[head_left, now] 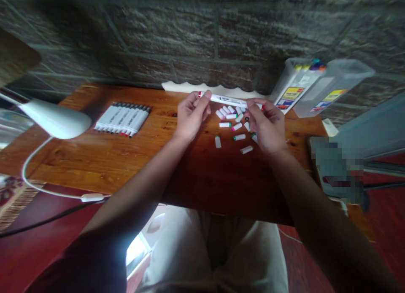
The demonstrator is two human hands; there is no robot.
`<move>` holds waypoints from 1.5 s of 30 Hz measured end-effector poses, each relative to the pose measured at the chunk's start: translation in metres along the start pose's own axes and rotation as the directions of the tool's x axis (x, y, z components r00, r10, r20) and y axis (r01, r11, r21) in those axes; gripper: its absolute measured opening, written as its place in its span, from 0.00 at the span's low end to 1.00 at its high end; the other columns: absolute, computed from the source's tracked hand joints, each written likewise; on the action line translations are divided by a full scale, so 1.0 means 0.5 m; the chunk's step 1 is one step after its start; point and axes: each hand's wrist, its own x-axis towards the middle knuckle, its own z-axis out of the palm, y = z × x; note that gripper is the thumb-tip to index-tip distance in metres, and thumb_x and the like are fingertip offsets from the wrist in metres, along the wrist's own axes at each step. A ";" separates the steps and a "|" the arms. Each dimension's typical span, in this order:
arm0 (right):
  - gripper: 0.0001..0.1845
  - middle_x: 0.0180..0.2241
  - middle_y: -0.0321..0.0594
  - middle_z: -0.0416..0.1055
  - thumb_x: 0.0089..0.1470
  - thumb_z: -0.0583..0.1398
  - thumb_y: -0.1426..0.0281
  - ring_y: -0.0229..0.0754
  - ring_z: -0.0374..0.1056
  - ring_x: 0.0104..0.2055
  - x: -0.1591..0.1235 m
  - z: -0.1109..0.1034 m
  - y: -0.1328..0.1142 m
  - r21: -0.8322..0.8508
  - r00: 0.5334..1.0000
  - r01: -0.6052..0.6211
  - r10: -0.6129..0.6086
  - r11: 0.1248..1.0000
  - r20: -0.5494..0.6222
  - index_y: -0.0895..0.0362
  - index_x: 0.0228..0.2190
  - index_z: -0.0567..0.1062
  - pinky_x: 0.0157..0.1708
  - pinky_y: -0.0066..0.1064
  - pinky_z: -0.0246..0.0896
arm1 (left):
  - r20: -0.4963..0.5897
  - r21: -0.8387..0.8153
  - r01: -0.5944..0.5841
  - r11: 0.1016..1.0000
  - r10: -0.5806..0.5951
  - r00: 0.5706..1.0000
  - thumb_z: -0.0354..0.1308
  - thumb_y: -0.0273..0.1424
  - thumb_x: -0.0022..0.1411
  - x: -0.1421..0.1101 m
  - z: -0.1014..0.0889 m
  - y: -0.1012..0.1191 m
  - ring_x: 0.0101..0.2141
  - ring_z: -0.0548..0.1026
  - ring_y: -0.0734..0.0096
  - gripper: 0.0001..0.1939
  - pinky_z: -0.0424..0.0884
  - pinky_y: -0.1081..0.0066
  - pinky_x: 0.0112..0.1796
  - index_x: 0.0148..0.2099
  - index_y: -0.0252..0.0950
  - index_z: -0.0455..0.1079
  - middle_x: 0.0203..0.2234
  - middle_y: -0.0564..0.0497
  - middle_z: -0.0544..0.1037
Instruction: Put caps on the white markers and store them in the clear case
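Both of my hands grip one white marker (228, 100) with red ends, held level above the back of the desk. My left hand (192, 114) pinches its left end between thumb and fingers. At the other end, my right hand (266, 125) is closed round the red tip. Just below the marker lie several loose marker caps (225, 124), white with green, pink or purple ends. A few of these are partly hidden behind my right hand. To the left, a row of markers (122, 119) lies side by side on the wood.
A clear plastic case (294, 88) with several markers stands at the back right, beside a second clear case (332, 88). A white lamp (58, 119) leans over the left of the wooden desk (152, 145). Behind is a brick wall (190, 36). A blurred-out object (337, 168) sits at the right edge.
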 end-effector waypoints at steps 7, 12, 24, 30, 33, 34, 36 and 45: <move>0.15 0.26 0.30 0.69 0.51 0.66 0.59 0.25 0.54 0.17 0.004 -0.002 0.001 0.065 0.998 0.064 -0.065 0.996 0.015 0.52 0.39 0.75 0.17 0.23 0.41 | 0.004 0.011 0.003 1.000 -0.003 1.000 0.60 0.48 0.59 0.000 0.001 -0.002 0.18 0.64 0.82 0.22 0.54 0.77 0.19 0.26 0.35 0.63 0.17 0.56 0.64; 0.08 0.28 0.30 0.70 0.56 0.63 0.61 0.26 0.46 0.16 0.002 -0.005 -0.019 0.151 1.000 -0.007 0.003 0.988 0.023 0.51 0.36 0.76 0.16 0.26 0.38 | -0.011 0.008 0.015 1.000 -0.014 1.000 0.61 0.44 0.60 -0.008 0.005 0.007 0.21 0.68 0.80 0.20 0.58 0.78 0.22 0.25 0.34 0.64 0.17 0.56 0.63; 0.12 0.28 0.30 0.70 0.55 0.62 0.57 0.27 0.52 0.16 0.013 -0.019 -0.007 0.087 0.998 0.009 -0.014 0.996 0.059 0.51 0.36 0.73 0.13 0.24 0.42 | -0.027 0.062 -0.064 0.996 0.065 0.997 0.62 0.40 0.60 -0.010 0.011 0.013 0.20 0.66 0.78 0.20 0.60 0.76 0.24 0.23 0.35 0.62 0.15 0.58 0.63; 0.13 0.26 0.29 0.70 0.53 0.64 0.55 0.27 0.48 0.15 0.008 -0.018 -0.019 0.120 0.999 -0.006 0.001 0.993 0.037 0.51 0.35 0.74 0.11 0.25 0.42 | 0.046 0.018 -0.011 1.000 0.010 0.999 0.63 0.43 0.59 -0.018 0.015 0.033 0.20 0.67 0.77 0.21 0.60 0.74 0.25 0.22 0.35 0.63 0.13 0.57 0.63; 0.14 0.26 0.29 0.70 0.52 0.64 0.54 0.27 0.47 0.15 0.003 -0.015 -0.029 0.124 0.999 -0.021 0.017 0.992 0.035 0.50 0.36 0.75 0.12 0.25 0.42 | 0.103 0.019 -0.035 0.999 0.032 0.994 0.62 0.46 0.58 -0.023 0.018 0.042 0.20 0.66 0.78 0.22 0.59 0.74 0.24 0.22 0.35 0.64 0.14 0.56 0.66; 0.15 0.26 0.29 0.71 0.52 0.64 0.54 0.27 0.48 0.15 0.002 -0.014 -0.032 0.127 0.999 -0.025 0.021 0.992 0.034 0.49 0.36 0.75 0.12 0.25 0.42 | 0.121 0.018 -0.040 0.999 0.037 0.992 0.62 0.48 0.57 -0.024 0.018 0.044 0.19 0.66 0.78 0.23 0.59 0.74 0.24 0.22 0.35 0.65 0.14 0.56 0.66; 0.17 0.26 0.29 0.71 0.50 0.65 0.53 0.27 0.48 0.15 0.000 -0.012 -0.037 0.144 0.999 -0.037 0.034 0.989 0.025 0.50 0.37 0.75 0.12 0.24 0.43 | 0.143 0.016 -0.040 0.999 0.038 0.989 0.61 0.50 0.57 -0.026 0.018 0.048 0.19 0.65 0.78 0.25 0.58 0.74 0.24 0.21 0.35 0.65 0.14 0.55 0.67; 0.22 0.23 0.26 0.63 0.40 0.70 0.54 0.26 0.46 0.17 -0.027 -0.004 -0.073 0.179 0.992 -0.063 0.080 0.982 -0.092 0.53 0.32 0.72 0.14 0.22 0.42 | 0.167 0.037 -0.062 0.997 0.055 0.984 0.53 0.56 0.59 -0.033 0.008 0.044 0.19 0.64 0.77 0.31 0.60 0.72 0.25 0.19 0.35 0.66 0.15 0.52 0.69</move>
